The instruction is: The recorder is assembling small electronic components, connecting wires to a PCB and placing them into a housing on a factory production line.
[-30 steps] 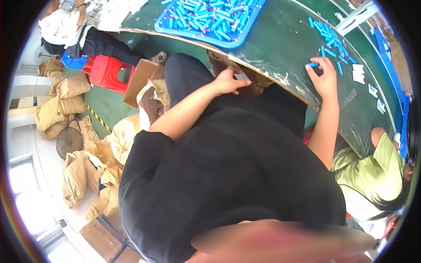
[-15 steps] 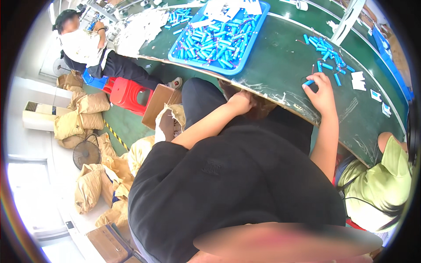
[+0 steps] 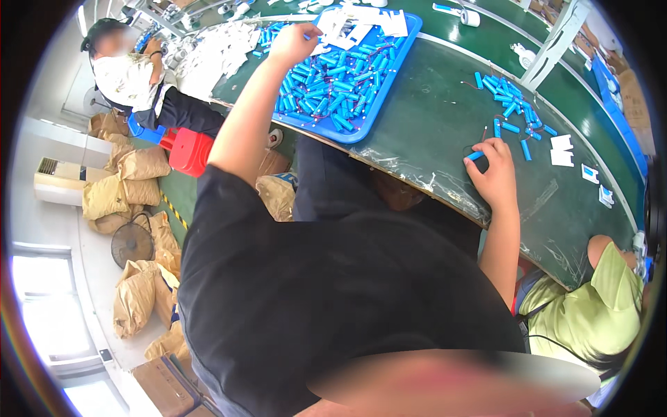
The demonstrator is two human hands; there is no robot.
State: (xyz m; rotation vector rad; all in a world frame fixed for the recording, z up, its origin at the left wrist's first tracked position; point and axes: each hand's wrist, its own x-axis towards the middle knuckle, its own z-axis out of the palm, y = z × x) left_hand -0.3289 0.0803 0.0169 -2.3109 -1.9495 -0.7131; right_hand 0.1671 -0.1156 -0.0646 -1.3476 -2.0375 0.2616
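Note:
Low on the green table, my right hand pinches a blue cylindrical battery between thumb and fingers; a thin wire rises beside it. My left hand reaches over the far left part of the blue tray, fingers bent and close together, touching or just above the white flat cards. Whether a card is between those fingers is hidden. Many wired blue batteries fill the tray under and around the cards. Just beyond my right hand lies a loose pile of similar batteries.
Several white card pieces lie right of the battery pile. A metal post stands at the far right. One person works at the far left, another in a green shirt at the right. Sacks and a red stool stand left.
My left hand has gone from the table's near edge up to the cards on the tray. My right hand keeps the blue battery. The view has shifted slightly.

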